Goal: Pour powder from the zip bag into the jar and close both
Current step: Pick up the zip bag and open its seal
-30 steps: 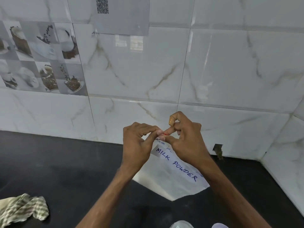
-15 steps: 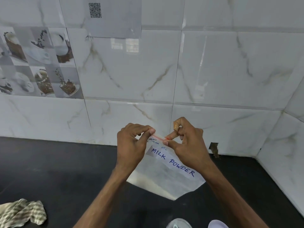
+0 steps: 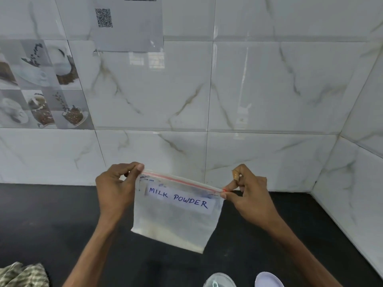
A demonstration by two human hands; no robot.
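Head view. The zip bag hangs upright in the air above the black tabletop, in front of the tiled wall, stretched flat between both hands. The left hand pinches the bag's upper left corner between thumb and curled fingers; the right hand pinches the upper right corner in the same way. A bandage wraps the right index finger. The red zip strip runs as one taut line from pinch to pinch, sloping down to the right; whether it is sealed cannot be told. Below it sits a white label reading "MILK POWDER". Pale powder lies along the bag's bottom edge, which hangs free of the tabletop. A checked cloth lies at the lower left. A clear rounded object and a lilac rounded object stand side by side, cut off by the bottom edge of the frame. The right side wall closes the corner.
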